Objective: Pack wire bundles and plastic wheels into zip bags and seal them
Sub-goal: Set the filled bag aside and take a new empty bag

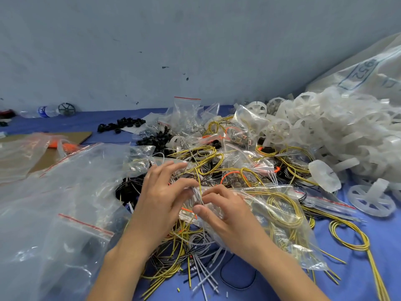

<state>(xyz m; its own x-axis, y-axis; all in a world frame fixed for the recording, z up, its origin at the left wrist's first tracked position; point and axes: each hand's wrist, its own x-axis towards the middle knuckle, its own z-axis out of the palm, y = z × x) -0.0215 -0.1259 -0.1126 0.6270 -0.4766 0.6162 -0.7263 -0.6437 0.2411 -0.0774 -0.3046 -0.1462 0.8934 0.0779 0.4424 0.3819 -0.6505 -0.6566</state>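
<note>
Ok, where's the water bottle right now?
Head view, far left: the bottle lies by the wall, beside a dark wheel.

On the blue table (249,276) lie clear zip bags (65,192) at the left, yellow wires (218,158) in the middle, white plastic wheels (325,131) at the right, and black rings (121,124) farther back.

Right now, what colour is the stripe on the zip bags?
Red; the head view shows it best on the upright zip bag.

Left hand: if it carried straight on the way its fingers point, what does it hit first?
Most likely the yellow-and-black wire loops just beyond the fingertips of the left hand; depth is hard to judge.
</note>
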